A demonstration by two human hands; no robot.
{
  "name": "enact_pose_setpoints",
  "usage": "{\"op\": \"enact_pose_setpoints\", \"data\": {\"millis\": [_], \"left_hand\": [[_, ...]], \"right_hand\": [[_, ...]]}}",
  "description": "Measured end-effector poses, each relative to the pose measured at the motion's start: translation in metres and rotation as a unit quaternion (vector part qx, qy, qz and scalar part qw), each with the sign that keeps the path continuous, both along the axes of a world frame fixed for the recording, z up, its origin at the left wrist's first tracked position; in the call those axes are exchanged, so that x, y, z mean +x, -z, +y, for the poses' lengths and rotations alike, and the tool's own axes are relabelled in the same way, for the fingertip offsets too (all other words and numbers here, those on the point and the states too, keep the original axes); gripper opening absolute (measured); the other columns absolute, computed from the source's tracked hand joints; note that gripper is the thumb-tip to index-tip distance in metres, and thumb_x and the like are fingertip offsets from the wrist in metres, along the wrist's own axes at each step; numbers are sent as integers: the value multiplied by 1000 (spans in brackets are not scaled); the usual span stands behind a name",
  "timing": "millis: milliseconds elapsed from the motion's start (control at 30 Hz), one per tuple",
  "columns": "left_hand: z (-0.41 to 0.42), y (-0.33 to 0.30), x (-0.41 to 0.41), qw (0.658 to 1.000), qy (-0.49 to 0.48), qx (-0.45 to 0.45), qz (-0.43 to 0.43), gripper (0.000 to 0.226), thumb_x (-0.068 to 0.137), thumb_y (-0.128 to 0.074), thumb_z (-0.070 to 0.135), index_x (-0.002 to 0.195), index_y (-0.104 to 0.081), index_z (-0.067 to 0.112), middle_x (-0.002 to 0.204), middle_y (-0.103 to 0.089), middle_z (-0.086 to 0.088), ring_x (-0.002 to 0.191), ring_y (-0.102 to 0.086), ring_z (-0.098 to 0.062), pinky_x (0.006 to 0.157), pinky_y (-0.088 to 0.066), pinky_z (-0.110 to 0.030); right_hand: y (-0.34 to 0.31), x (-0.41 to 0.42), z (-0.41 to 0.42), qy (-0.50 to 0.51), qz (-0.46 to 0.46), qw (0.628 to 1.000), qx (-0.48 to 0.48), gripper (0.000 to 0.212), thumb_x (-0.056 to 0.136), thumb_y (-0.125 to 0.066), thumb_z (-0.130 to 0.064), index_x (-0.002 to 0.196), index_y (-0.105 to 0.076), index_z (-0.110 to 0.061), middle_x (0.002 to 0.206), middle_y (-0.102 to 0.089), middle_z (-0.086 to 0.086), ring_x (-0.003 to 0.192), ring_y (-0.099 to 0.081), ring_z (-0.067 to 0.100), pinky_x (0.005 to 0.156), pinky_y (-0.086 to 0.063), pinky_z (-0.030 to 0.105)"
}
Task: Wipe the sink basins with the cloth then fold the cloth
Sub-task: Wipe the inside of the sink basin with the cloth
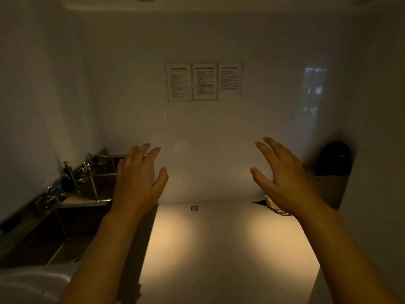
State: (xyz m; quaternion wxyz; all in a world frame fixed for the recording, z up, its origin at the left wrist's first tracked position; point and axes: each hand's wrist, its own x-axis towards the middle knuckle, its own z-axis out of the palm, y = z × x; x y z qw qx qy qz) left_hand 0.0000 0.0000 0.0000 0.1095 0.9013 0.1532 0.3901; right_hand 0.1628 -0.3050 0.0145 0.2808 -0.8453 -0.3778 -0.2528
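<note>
Both of my hands are raised in front of the wall with fingers spread and nothing in them. My left hand [138, 181] hovers over the right edge of the steel sink unit [87, 201], whose basins [65, 249] run along the left wall. My right hand [282, 176] is held above the floor near the far wall. A pale crumpled cloth [271, 205] lies on the floor at the foot of the wall, partly hidden behind my right wrist. The room is dim.
Taps [84, 167] and a soap dispenser [69, 172] stand along the sink's back edge. Three notices [203, 81] hang on the far wall. A black bin [333, 159] sits on a ledge at the right. A white basin edge [32, 281] shows bottom left.
</note>
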Motion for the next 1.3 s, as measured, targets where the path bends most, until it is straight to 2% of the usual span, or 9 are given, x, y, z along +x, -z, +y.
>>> {"op": "enact_pose_setpoints", "data": {"millis": [100,333,500,600,733,867,1000,1300], "left_hand": [[10,-2,7,1000,-4,10,-16,65,95,-44,47,154,-47,20,162,-40,-7,152,-30,-30,123,-25,-62],[23,14,50,1000,-10,13,13,65,95,-42,48,154,-45,22,162,-40,-6,153,-29,-30,122,-26,-62],[40,30,106,999,-29,7,44,65,96,-40,48,155,-44,22,163,-38,-7,153,-28,-30,122,-26,-62],[46,39,147,998,-36,9,60,58,101,-47,42,155,-42,21,162,-38,-8,153,-28,-31,123,-26,-61],[55,46,206,996,-41,-8,74,65,96,-42,47,156,-43,20,162,-38,-7,153,-28,-30,122,-26,-61],[64,59,268,995,-49,-15,83,62,100,-48,45,157,-39,23,164,-35,-7,154,-25,-30,123,-25,-61],[67,74,319,993,-64,-40,93,68,97,-44,49,157,-38,20,163,-37,-9,154,-27,-32,123,-27,-57],[97,102,374,988,-98,-45,109,62,96,-42,50,152,-42,24,155,-43,-6,146,-37,-30,118,-34,-58]], "right_hand": [[-1,9,8,-1,-5,1000,4,66,101,-48,-52,159,-27,-31,169,-19,-5,154,-19,19,123,-24,53],[18,60,28,-7,11,1000,-4,71,95,-39,-60,159,-27,-31,169,-19,-5,154,-20,19,123,-25,52],[43,123,52,-12,24,1000,-5,67,99,-41,-60,159,-27,-32,168,-19,-4,154,-21,21,123,-25,52],[55,169,66,-14,32,999,-15,66,100,-47,-54,159,-28,-31,168,-20,-2,153,-22,22,122,-26,51],[63,231,82,-22,51,998,-18,66,100,-48,-53,159,-29,-30,168,-20,-2,153,-22,23,121,-25,48],[71,293,94,-29,69,997,-16,66,100,-48,-52,159,-28,-30,169,-19,-3,154,-20,22,121,-23,47],[92,342,105,-41,99,994,-16,66,100,-48,-53,159,-28,-31,169,-19,-3,155,-19,22,123,-24,48],[127,418,145,-72,121,990,-16,67,97,-43,-61,157,-28,-35,167,-22,-5,153,-23,22,119,-28,49]]}}
